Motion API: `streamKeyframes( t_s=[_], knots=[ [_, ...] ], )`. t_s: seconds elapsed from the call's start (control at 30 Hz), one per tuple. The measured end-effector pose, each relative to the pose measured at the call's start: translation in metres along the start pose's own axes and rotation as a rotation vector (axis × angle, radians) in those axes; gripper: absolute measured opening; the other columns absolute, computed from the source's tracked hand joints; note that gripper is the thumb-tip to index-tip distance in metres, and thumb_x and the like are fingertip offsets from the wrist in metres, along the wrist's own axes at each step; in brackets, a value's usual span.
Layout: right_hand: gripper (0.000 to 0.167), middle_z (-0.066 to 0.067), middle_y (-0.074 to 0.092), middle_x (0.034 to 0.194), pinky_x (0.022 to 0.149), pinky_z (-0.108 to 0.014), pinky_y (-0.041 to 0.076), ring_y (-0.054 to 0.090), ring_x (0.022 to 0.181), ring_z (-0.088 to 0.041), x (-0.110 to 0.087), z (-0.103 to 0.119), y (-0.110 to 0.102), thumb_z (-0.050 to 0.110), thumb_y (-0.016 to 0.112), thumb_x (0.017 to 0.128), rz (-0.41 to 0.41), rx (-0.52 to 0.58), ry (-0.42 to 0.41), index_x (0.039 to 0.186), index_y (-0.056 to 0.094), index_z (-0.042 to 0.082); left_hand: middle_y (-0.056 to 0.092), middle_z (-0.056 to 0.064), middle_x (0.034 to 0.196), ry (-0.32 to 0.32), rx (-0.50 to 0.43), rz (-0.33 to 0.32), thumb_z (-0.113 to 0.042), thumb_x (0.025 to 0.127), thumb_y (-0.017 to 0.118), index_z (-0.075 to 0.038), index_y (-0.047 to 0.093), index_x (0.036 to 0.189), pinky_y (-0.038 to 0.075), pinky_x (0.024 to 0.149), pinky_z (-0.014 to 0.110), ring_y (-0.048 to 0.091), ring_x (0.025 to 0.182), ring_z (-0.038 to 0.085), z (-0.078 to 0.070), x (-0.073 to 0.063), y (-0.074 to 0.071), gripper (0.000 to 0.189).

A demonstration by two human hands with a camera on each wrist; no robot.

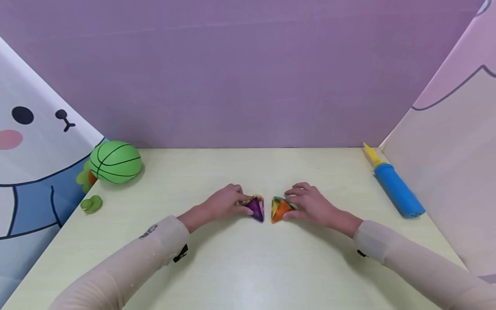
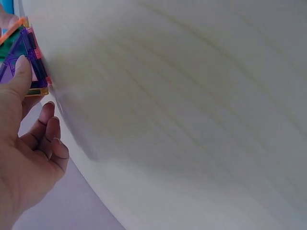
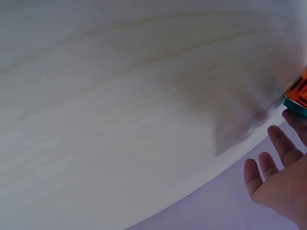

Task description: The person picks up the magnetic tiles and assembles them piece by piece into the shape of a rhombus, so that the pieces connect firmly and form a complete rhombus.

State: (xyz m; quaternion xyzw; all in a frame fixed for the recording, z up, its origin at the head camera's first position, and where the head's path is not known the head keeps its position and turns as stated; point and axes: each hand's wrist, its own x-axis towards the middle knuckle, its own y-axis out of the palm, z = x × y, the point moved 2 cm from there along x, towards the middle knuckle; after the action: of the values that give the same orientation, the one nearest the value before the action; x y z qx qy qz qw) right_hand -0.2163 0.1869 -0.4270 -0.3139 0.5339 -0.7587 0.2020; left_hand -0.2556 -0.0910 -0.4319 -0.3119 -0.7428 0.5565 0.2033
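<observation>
Near the middle of the table, my left hand pinches a small pyramid of see-through magnetic tiles, its purple face turned toward me and a pink face on the right. In the left wrist view, the thumb presses that purple face while the other fingers curl below. Opposite it, my right hand grips a second magnetic-tile pyramid with orange, yellow and green faces between thumb and fingers. A narrow gap separates the two pyramids in the head view. The right wrist view catches only an orange and green corner at its edge.
A green ball sits at the back left of the pale table, with a small green toy in front of it. At the right lies a blue hand pump with a yellow nozzle. A purple backdrop stands behind.
</observation>
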Motion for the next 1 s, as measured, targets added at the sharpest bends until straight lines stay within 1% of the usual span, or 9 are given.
streamKeyframes(
  t_s=[0.1,0.27,0.47,0.6,0.7,0.83,1.0],
  knots=[
    [0.040,-0.014,0.070,0.123,0.094,-0.059,0.047,0.055,0.121,-0.040,0.0033,0.0020,0.0023,0.039,0.080,0.083,0.005,-0.001,-0.004,0.110,0.076,0.010,0.062,0.003,0.098,0.002,-0.003,0.004,-0.048,0.092,0.068,-0.012,0.069,0.129,0.045,0.077,0.030,0.050,0.088,0.015,-0.0043,0.0024,0.0018,0.052],
    [0.043,-0.012,0.069,0.126,0.098,-0.059,0.045,0.053,0.125,-0.038,0.0071,0.0039,0.0059,0.043,0.078,0.084,0.039,0.000,0.023,0.113,0.075,0.012,0.061,0.001,0.097,-0.003,0.009,0.005,-0.050,0.092,0.067,-0.014,0.069,0.130,0.045,0.077,0.029,0.050,0.088,0.013,-0.0068,0.0047,0.0049,0.052],
    [0.045,-0.011,0.069,0.126,0.097,-0.057,0.046,0.053,0.124,-0.036,0.0061,0.0033,0.0068,0.044,0.077,0.085,0.054,0.009,0.043,0.116,0.075,0.011,0.062,0.002,0.101,-0.022,-0.028,0.016,-0.048,0.093,0.067,-0.012,0.067,0.132,0.046,0.076,0.028,0.050,0.086,0.012,-0.0073,0.0019,0.0065,0.053],
    [0.044,-0.010,0.070,0.123,0.096,-0.056,0.047,0.055,0.121,-0.035,0.0030,0.0023,0.0062,0.041,0.077,0.086,0.042,0.014,0.039,0.117,0.074,0.010,0.062,0.002,0.100,-0.027,-0.058,0.011,-0.045,0.094,0.067,-0.010,0.066,0.133,0.045,0.075,0.027,0.049,0.083,0.011,-0.0075,-0.0013,0.0057,0.052],
    [0.043,-0.010,0.071,0.121,0.095,-0.055,0.047,0.056,0.119,-0.034,0.0014,0.0020,0.0064,0.040,0.077,0.086,0.028,0.022,0.031,0.117,0.074,0.009,0.063,0.002,0.098,-0.006,-0.077,-0.009,-0.043,0.095,0.066,-0.010,0.068,0.130,0.045,0.073,0.026,0.049,0.081,0.010,-0.0084,-0.0019,0.0046,0.048],
    [0.042,-0.007,0.073,0.117,0.095,-0.052,0.047,0.057,0.117,-0.032,0.0008,0.0021,0.0071,0.039,0.076,0.087,0.016,0.042,0.026,0.117,0.074,0.010,0.064,0.002,0.097,0.022,-0.074,-0.031,-0.043,0.097,0.064,-0.010,0.070,0.127,0.045,0.072,0.025,0.049,0.079,0.010,-0.0095,-0.0016,0.0037,0.045],
    [0.041,-0.003,0.073,0.112,0.092,-0.049,0.047,0.057,0.113,-0.027,0.0011,0.0031,0.0063,0.038,0.076,0.088,-0.004,0.057,0.033,0.118,0.074,0.011,0.068,0.002,0.099,0.016,-0.077,-0.046,-0.043,0.098,0.061,-0.012,0.069,0.130,0.045,0.070,0.025,0.051,0.077,0.009,-0.0112,-0.0007,0.0021,0.044]
  ],
)
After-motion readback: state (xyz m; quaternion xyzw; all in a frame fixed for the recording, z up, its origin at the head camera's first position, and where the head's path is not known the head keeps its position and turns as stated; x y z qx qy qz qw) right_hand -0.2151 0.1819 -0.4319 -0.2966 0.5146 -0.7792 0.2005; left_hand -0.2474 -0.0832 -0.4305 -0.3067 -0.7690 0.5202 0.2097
